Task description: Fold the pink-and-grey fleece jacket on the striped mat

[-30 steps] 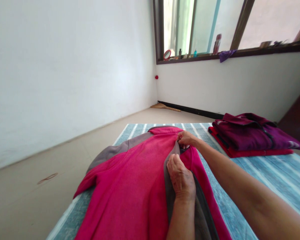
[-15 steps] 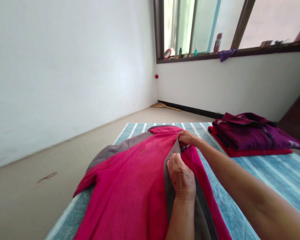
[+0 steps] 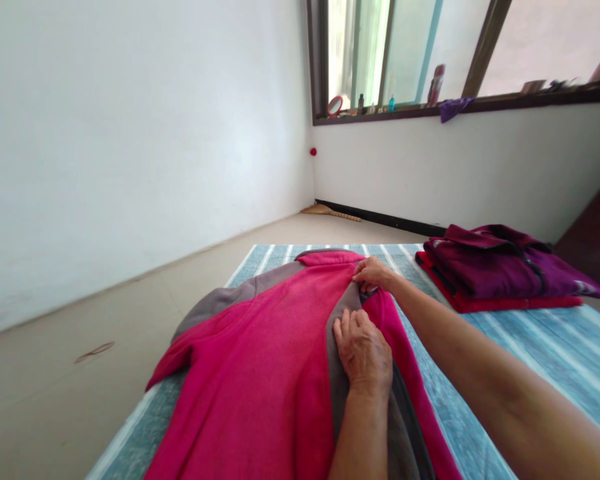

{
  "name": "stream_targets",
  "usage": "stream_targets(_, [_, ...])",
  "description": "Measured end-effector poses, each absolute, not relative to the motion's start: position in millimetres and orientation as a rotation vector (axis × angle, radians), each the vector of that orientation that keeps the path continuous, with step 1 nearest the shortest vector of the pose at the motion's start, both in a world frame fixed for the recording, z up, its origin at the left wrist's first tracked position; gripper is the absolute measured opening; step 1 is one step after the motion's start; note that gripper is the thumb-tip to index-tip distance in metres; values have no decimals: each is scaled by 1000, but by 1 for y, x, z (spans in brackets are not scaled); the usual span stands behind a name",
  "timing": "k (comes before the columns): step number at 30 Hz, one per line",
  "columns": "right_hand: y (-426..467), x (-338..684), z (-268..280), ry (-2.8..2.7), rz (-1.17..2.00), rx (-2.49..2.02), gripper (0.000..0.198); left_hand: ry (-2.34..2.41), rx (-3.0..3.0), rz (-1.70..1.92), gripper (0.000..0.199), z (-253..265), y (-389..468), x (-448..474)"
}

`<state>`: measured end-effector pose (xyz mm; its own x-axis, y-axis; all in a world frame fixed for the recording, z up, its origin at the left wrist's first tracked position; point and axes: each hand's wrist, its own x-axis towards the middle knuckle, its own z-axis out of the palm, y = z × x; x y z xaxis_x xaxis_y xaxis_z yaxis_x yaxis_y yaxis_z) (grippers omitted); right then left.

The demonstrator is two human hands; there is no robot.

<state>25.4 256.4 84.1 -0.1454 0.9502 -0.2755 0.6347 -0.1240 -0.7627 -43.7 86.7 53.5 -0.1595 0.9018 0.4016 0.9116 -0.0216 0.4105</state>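
A pink jacket [image 3: 250,360] with grey panels lies spread over the bed, its collar at the far end. Its grey sleeve [image 3: 338,353] is folded inward along the right side. On that sleeve rests my left hand [image 3: 365,347], palm down, fingers slightly bent and a little apart. Farther up, near the collar, my right hand [image 3: 373,273] pinches the fabric at the shoulder between thumb and fingers. Part of the sleeve is hidden under my hands.
A stack of folded clothes, a purple jacket [image 3: 500,267] over a red garment [image 3: 525,305], sits at the right on the blue striped sheet [image 3: 505,347]. Small bottles and a round mirror [image 3: 335,106] line the windowsill. A broom [image 3: 325,211] lies on the floor.
My left hand's fingers have loosened from a closed grip and now lie flatter on the grey sleeve. My right hand keeps its pinch near the collar, almost unmoved.
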Motion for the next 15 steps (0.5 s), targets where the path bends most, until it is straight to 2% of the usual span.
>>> stream_targets(11, [261, 16, 72, -1797, 983, -1745, 22, -2146, -2128, -884, 23, 53, 84, -43])
stream_targets(15, [264, 17, 66, -1860, 820, -1748, 22, -2159, -2151, -845, 26, 54, 83, -43])
